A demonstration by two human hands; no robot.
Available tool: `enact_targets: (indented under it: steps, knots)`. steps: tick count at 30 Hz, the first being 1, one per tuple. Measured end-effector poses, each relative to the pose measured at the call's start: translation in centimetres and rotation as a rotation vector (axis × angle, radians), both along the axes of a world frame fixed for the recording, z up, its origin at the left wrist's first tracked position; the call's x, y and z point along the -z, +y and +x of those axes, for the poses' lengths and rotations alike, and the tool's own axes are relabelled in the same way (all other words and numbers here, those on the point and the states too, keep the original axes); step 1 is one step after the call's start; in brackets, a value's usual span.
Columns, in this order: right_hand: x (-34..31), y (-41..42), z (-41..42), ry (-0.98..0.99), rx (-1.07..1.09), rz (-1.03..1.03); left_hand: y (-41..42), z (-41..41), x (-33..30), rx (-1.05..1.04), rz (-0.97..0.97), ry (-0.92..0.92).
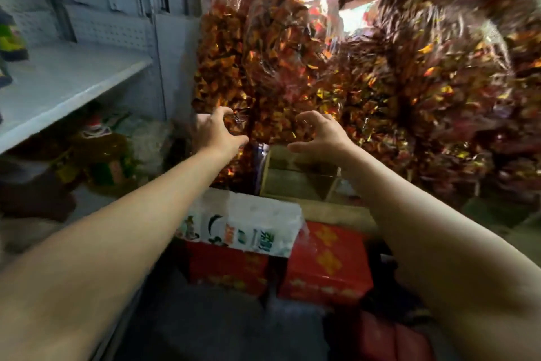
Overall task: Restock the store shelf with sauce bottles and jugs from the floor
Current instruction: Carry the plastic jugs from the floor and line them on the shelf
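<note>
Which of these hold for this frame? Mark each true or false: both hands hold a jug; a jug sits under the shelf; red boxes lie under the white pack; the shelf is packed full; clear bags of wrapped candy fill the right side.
1. Both hands hold a jug. False: the left hand and right hand reach out with curled fingers and hold nothing.
2. A jug sits under the shelf. True.
3. Red boxes lie under the white pack. True.
4. The shelf is packed full. False: most of its top is bare.
5. Clear candy bags fill the right side. True.
</note>
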State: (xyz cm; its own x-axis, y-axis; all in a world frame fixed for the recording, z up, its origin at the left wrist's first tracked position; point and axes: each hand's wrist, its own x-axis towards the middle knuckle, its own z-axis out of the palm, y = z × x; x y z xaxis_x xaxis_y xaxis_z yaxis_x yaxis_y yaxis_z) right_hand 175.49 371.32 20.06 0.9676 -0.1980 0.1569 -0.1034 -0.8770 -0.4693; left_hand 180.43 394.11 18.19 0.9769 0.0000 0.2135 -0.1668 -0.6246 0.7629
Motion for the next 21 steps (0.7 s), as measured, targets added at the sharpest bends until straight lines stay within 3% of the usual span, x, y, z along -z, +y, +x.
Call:
enact_targets:
  steps: [13,21]
  knots:
    - [4.7,-25.7,-23.0,0.114,0.223,0.008,-28.4,-18.6,6.1,0.264,-0.014,0.157]
    - [13.7,-34.1,-30.8,0.265,0.376,0.157,-37.3,-24.2,13.9,0.382,0.115,0.328]
